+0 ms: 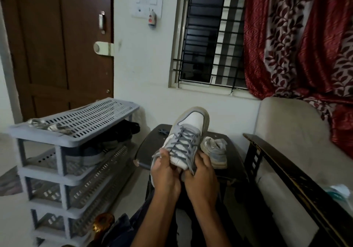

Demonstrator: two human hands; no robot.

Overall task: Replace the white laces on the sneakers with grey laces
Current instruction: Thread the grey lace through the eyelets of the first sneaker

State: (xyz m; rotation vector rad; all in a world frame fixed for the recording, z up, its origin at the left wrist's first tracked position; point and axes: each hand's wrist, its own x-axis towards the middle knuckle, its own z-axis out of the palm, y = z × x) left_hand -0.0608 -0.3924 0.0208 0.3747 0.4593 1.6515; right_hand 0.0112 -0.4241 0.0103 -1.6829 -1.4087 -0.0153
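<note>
At the lower centre of the frame the sneaker is held up between both hands, toe pointing away and upward, its long axis running from the grip toward the upper centre. The left hand is curled round the left side of the collar, thumb pressed near the top eyelets; the right hand is curled round the right side, fingers closed on the upper. The grey laces are seen crossed along the whole eyelet row; their free ends appear to lie at the heel end, directly under both hands, though which hand is nearer cannot be told. Lacing of this shoe is judged nearly complete.

Just beyond, right of centre, the second sneaker lies on the dark counter. A grey shoe rack stands at the left, a sofa at the right, a door and a barred window above.
</note>
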